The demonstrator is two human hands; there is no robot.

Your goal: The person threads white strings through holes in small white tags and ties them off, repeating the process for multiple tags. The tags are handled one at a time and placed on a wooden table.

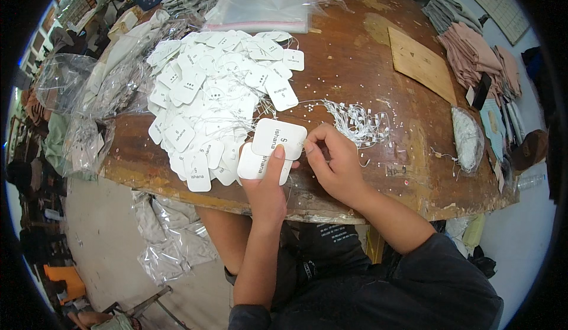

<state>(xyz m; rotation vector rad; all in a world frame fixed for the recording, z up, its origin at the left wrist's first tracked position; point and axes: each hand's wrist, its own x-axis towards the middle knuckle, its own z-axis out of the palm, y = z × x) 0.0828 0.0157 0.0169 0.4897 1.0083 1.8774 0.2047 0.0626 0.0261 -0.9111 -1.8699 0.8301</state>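
My left hand [266, 188] grips several white card hang tags [280, 135] with rounded corners, the thumb pressed on their printed faces. At the right edge of the top tag, beside its punched hole, my right hand [332, 161] pinches a thin white string between thumb and forefinger. A large heap of white tags [184, 91], many with strings, lies on the worn wooden table [341, 81] to the left and beyond my hands. Just past my right hand lies a tangled bunch of white tag strings [355, 123] with small plastic ends. Small white bits are scattered around it.
Clear plastic bags [262, 6] lie at the table's far side, bagged garments [120, 72] at the left. On the right are a thin wooden board [419, 64], folded pink fabric [472, 57] and a bag of white strings [466, 139]. The table's chipped near edge [310, 217] runs below my forearms.
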